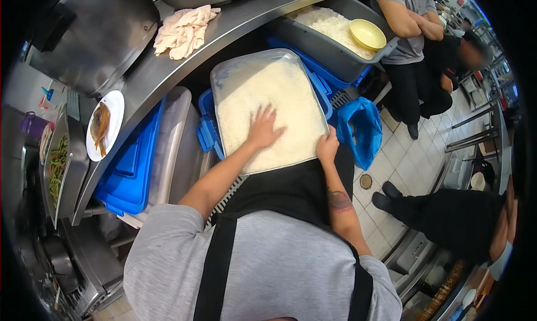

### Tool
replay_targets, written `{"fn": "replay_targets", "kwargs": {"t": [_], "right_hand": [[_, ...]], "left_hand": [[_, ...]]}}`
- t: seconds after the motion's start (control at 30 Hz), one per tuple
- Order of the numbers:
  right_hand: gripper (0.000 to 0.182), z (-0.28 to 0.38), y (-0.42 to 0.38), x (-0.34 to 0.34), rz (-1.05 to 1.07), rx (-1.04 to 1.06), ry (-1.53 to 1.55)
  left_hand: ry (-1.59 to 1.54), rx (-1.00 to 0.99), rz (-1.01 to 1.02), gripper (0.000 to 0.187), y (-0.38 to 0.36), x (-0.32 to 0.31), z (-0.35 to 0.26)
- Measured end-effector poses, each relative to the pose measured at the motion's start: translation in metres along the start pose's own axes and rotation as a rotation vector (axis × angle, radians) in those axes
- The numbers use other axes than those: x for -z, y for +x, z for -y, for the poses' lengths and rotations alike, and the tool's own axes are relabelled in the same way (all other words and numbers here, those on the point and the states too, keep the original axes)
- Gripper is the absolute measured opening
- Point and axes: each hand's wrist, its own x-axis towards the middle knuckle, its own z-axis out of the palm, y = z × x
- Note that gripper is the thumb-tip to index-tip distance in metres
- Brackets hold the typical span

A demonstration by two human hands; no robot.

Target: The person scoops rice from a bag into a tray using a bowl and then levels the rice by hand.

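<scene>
A clear plastic tub [224, 78] filled with white rice [279, 91] sits in front of my body. My left hand [265, 130] lies on the rice with its fingers spread, slightly blurred. At the tub's near right corner, my right hand [328, 146] is closed around the rim. Blue lids or bins with latches [206, 130] show beneath and beside the tub.
A grey bin [383, 50] of rice with a yellow bowl [368, 34] stands beyond the tub. Left is a steel counter [151, 86] with a cloth [184, 31], a plate of fish [114, 125] and a large pot [95, 41]. A blue bag [361, 132] and several people are at right.
</scene>
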Motion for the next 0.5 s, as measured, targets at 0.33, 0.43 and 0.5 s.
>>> {"fn": "replay_targets", "kwargs": {"t": [0.33, 0.43, 0.5], "right_hand": [[0.033, -0.005, 0.001, -0.002, -0.026, 0.042, 0.014], [0.033, -0.005, 0.0, -0.002, -0.042, 0.058, 0.004], [0.033, -0.004, 0.001, -0.001, -0.031, 0.042, 0.0]], "left_hand": [[-0.255, -0.094, 0.02, 0.038, -0.009, 0.008, -0.005], [-0.278, 0.001, -0.035, 0.025, 0.011, 0.034, -0.011], [-0.386, 0.053, -0.088, 0.029, 0.024, 0.052, -0.011]]}}
